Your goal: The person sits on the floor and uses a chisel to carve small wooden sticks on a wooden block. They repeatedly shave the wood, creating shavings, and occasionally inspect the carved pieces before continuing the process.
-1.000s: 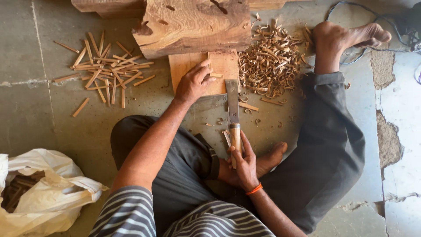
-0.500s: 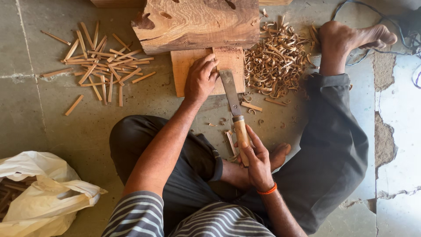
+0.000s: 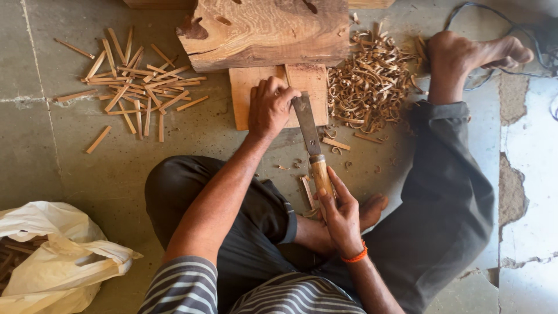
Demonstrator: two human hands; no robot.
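I sit on the floor with a small flat wooden board [image 3: 314, 81] in front of me. My left hand [image 3: 270, 107] rests on the board with its fingers curled, pinching something too small to make out against the blade. My right hand [image 3: 340, 212] grips the wooden handle of a long flat-bladed knife [image 3: 307, 125]. The blade tip lies on the board right beside my left fingers. A few short wood slivers [image 3: 307, 192] lie near my right hand.
A big rough wood block [image 3: 267, 32] stands behind the board. Cut sticks [image 3: 133, 87] lie scattered at the left, curled shavings [image 3: 372, 81] at the right. My bare foot [image 3: 474, 55] is far right. A white plastic bag [image 3: 55, 256] sits lower left.
The knife has moved forward and its blade now lies on the board against my left fingers. My left hand has stayed on the board.
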